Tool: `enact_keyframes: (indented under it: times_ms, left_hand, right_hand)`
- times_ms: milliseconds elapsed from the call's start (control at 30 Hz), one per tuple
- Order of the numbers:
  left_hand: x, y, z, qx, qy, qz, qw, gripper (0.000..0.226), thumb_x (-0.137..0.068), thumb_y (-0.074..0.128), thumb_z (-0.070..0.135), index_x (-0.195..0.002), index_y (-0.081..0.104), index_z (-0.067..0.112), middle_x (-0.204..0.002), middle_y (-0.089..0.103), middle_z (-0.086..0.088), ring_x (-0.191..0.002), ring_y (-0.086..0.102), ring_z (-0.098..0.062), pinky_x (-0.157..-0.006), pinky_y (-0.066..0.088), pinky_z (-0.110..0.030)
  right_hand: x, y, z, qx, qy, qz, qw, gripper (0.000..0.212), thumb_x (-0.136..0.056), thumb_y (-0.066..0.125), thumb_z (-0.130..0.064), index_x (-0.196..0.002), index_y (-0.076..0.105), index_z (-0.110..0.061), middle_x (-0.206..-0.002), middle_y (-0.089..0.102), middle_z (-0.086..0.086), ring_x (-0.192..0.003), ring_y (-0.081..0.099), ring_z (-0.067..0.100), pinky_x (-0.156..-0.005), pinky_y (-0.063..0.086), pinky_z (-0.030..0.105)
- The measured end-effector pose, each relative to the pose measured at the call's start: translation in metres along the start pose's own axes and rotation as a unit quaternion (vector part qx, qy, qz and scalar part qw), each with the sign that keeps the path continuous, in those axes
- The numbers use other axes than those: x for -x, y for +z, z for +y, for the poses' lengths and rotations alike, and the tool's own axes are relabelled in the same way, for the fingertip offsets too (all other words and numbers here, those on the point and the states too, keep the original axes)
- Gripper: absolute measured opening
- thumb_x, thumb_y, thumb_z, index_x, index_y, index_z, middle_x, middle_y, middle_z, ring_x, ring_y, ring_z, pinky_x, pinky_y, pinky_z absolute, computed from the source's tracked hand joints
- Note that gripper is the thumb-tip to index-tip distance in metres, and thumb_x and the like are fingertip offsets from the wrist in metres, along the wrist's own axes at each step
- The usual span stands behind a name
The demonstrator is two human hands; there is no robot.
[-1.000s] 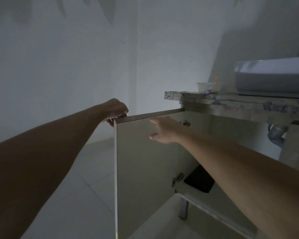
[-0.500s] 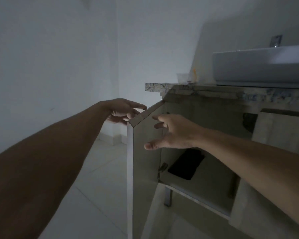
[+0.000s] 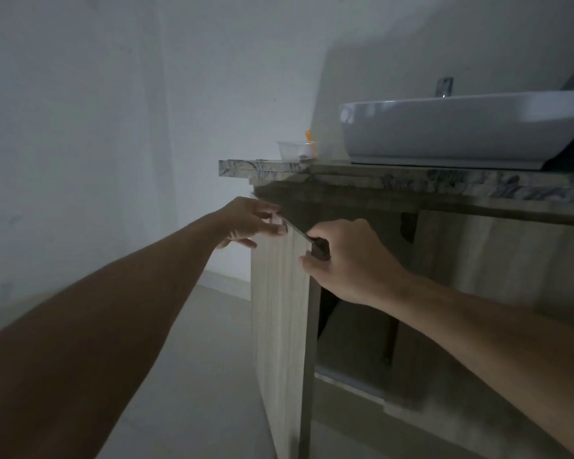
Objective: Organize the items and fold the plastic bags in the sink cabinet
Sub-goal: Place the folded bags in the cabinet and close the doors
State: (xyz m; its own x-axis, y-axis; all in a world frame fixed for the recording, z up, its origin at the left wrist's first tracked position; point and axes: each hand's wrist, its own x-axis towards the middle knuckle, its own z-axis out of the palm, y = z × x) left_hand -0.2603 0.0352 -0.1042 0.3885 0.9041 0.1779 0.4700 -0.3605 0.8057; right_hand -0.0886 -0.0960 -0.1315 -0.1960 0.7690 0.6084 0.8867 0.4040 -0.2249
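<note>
Fingers of the right hand (image 3: 340, 260) curl over the top edge of the cabinet door (image 3: 280, 313), gripping its near corner; just beyond, the left hand (image 3: 251, 223) pinches the same edge with thumb and fingertips. Door stands upright, top edge running away from both hands. Sink cabinet (image 3: 362, 352) opening lies right of the fingers, dark, contents unreadable, under the counter (image 3: 395, 178)
</note>
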Motion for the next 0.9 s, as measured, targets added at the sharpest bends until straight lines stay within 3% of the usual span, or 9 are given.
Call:
enact_keyframes:
  times_ms: [67,167,300,433,600,700,767,833,900]
  left_hand:
    - [-0.006,0.015,0.004,-0.018,0.02,0.039,0.999,0.059,-0.079,0.076,0.029,-0.134,0.055,0.019,-0.143,0.048,-0.006,-0.126,0.05,-0.029,-0.083,0.053,-0.036]
    - [-0.016,0.044,0.011,-0.037,0.068,0.095,0.992,0.054,-0.08,0.076,0.031,-0.128,0.058,0.015,-0.139,0.051,-0.007,-0.121,0.05,-0.024,-0.093,0.047,-0.036]
    - [-0.03,0.083,0.019,-0.169,0.131,0.157,0.964,0.056,-0.083,0.072,0.035,-0.132,0.053,0.015,-0.143,0.046,-0.007,-0.125,0.047,-0.024,-0.104,0.042,-0.04]
    - [-0.034,0.129,0.022,-0.294,0.189,0.209,0.913,0.084,-0.087,0.066,0.039,-0.152,0.019,0.015,-0.161,0.003,-0.007,-0.146,0.017,-0.026,-0.117,0.026,-0.044]
    - [-0.045,0.164,0.01,-0.432,0.237,0.137,0.859,0.1,-0.093,0.054,0.042,-0.147,-0.023,0.01,-0.154,-0.031,-0.008,-0.145,-0.02,-0.024,-0.121,0.006,-0.049]
    - [-0.054,0.172,-0.001,-0.496,0.217,0.109,0.834,0.115,-0.089,0.057,0.05,-0.142,-0.034,0.005,-0.148,-0.042,-0.014,-0.14,-0.031,-0.029,-0.118,-0.007,-0.05]
    - [-0.06,0.177,-0.008,-0.53,0.205,0.082,0.819,0.12,-0.086,0.06,0.054,-0.141,-0.036,0.006,-0.145,-0.046,-0.014,-0.138,-0.035,-0.03,-0.116,-0.011,-0.053]
    - [-0.066,0.182,-0.014,-0.556,0.192,0.055,0.807,0.124,-0.083,0.062,0.054,-0.14,-0.038,0.008,-0.144,-0.048,-0.014,-0.136,-0.038,-0.031,-0.114,-0.013,-0.056]
    - [-0.072,0.186,-0.015,-0.567,0.184,0.039,0.802,0.125,-0.083,0.064,0.053,-0.138,-0.039,0.01,-0.144,-0.047,-0.013,-0.136,-0.037,-0.031,-0.113,-0.013,-0.058]
  right_hand:
    - [0.003,-0.006,0.016,0.023,0.022,-0.009,0.999,0.013,-0.091,0.065,-0.026,-0.091,0.069,-0.013,-0.066,0.064,-0.002,-0.048,0.058,0.008,-0.042,0.039,0.015]
    - [0.008,-0.018,0.041,0.019,0.044,-0.005,0.999,0.012,-0.093,0.064,-0.023,-0.096,0.071,-0.014,-0.064,0.061,-0.006,-0.047,0.056,0.004,-0.043,0.038,0.014]
    - [0.011,-0.03,0.076,0.032,0.044,0.019,0.998,0.017,-0.092,0.065,-0.021,-0.106,0.071,-0.012,-0.072,0.065,-0.007,-0.058,0.061,0.001,-0.057,0.043,0.013]
    - [0.014,-0.028,0.11,0.214,-0.018,0.111,0.97,0.026,-0.083,0.074,-0.023,-0.104,0.07,-0.009,-0.093,0.072,0.006,-0.082,0.069,0.02,-0.074,0.057,0.036]
    - [0.025,-0.021,0.142,0.412,-0.118,0.121,0.895,0.025,-0.078,0.074,-0.018,-0.1,0.07,-0.005,-0.108,0.067,0.014,-0.101,0.062,0.03,-0.087,0.052,0.046]
    - [0.032,-0.02,0.157,0.477,-0.086,0.048,0.873,0.045,-0.082,0.065,-0.023,-0.123,0.064,-0.005,-0.132,0.058,0.017,-0.129,0.048,0.036,-0.108,0.034,0.056]
    - [0.035,-0.021,0.165,0.512,-0.048,-0.006,0.857,0.063,-0.087,0.057,-0.027,-0.145,0.043,-0.007,-0.155,0.032,0.018,-0.147,0.017,0.039,-0.116,0.007,0.061]
    - [0.035,-0.022,0.173,0.531,-0.019,-0.046,0.846,0.071,-0.095,0.047,-0.028,-0.155,0.012,-0.009,-0.163,-0.003,0.014,-0.147,-0.016,0.037,-0.113,-0.018,0.061]
    - [0.031,-0.021,0.18,0.548,0.008,-0.068,0.834,0.071,-0.101,0.037,-0.028,-0.154,-0.007,-0.012,-0.157,-0.025,0.011,-0.141,-0.03,0.036,-0.107,-0.025,0.06]
